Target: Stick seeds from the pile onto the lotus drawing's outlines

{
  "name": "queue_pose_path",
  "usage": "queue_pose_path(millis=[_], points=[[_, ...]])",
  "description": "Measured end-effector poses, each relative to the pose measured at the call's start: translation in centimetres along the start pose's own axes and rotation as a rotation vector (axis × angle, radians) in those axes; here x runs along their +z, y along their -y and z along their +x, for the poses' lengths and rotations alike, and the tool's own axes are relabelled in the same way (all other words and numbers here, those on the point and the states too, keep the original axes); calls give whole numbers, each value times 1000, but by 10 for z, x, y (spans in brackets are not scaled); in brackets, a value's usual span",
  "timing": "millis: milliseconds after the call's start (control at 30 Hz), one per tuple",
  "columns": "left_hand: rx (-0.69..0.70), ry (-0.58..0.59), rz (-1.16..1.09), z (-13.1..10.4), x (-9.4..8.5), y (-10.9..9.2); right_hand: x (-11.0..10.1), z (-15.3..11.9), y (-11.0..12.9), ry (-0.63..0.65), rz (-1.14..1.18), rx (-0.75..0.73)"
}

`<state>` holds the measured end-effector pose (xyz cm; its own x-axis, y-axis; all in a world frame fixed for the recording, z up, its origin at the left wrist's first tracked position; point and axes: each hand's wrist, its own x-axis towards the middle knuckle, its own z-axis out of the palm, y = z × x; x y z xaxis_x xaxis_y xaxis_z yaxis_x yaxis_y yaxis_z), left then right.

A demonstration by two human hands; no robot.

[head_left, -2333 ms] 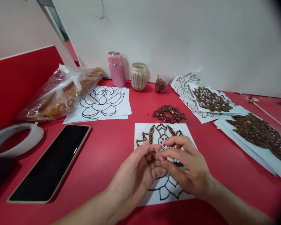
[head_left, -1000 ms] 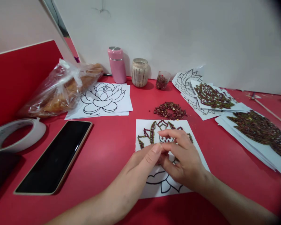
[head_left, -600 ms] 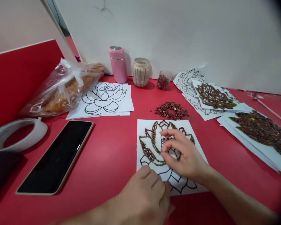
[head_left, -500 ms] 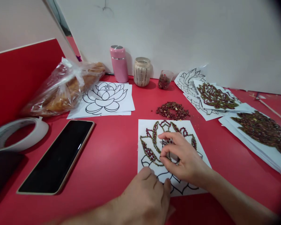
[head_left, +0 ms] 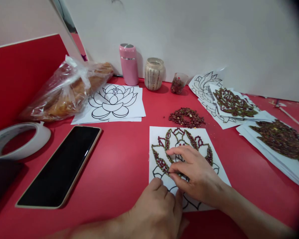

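Note:
A white sheet with a black lotus outline (head_left: 220, 179) lies before me, its petals partly lined with green and dark red beans (head_left: 161, 162). My right hand (head_left: 193, 171) is over the middle of the drawing. Its thumb and index fingertip pinch together at the lower end of the left petal's bean rows; whatever is between them is too small to make out. My left hand (head_left: 156, 207) rests on the sheet's lower left part, closed with curled fingers. What it may hold is hidden. Just beyond the sheet's top edge is a pile of dark red beans (head_left: 189, 117).
Bean-covered sheets (head_left: 280, 136) are stacked at right. At the back stand a plastic cup of beans (head_left: 178, 84), a jar (head_left: 153, 74) and a pink flask (head_left: 129, 64). Left are lotus printouts (head_left: 134, 106), a bagged bread-like item (head_left: 69, 96), a phone (head_left: 59, 166) and a tape roll (head_left: 43, 139).
My right hand's pinch has come down slightly to the end of the left petal's bean rows. The whole view has shifted a little; my left hand stays on the sheet.

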<state>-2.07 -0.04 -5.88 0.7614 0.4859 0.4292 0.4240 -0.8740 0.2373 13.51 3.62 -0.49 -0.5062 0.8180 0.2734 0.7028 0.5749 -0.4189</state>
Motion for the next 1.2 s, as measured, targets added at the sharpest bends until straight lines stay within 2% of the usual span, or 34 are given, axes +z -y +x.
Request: queue_pose_path(millis=[233,400,567,667,733,800,867,1000,1100,1200], points=[[30,-16,-13,2,-6,2,-1,-4,-3,-25,50,36],[-22,-18,-13,1,-1,0,3,-1,0,-7,56,130],[-19,-91,3,-3,12,1,6,1,5,26,20,176],[5,-167,39,-1,11,4,5,0,5,22,18,180],[41,-135,55,2,4,7,4,0,4,23,19,183],[76,-38,63,5,-4,9,3,0,3,30,25,191],[98,-1,83,6,-10,10,2,0,3,46,32,197],[106,-100,169,6,-9,11,1,0,3,66,38,191],[131,-125,203,5,-5,12,0,-1,3,67,55,187],[168,-155,238,5,-4,13,-6,-2,-2,-14,72,174]])
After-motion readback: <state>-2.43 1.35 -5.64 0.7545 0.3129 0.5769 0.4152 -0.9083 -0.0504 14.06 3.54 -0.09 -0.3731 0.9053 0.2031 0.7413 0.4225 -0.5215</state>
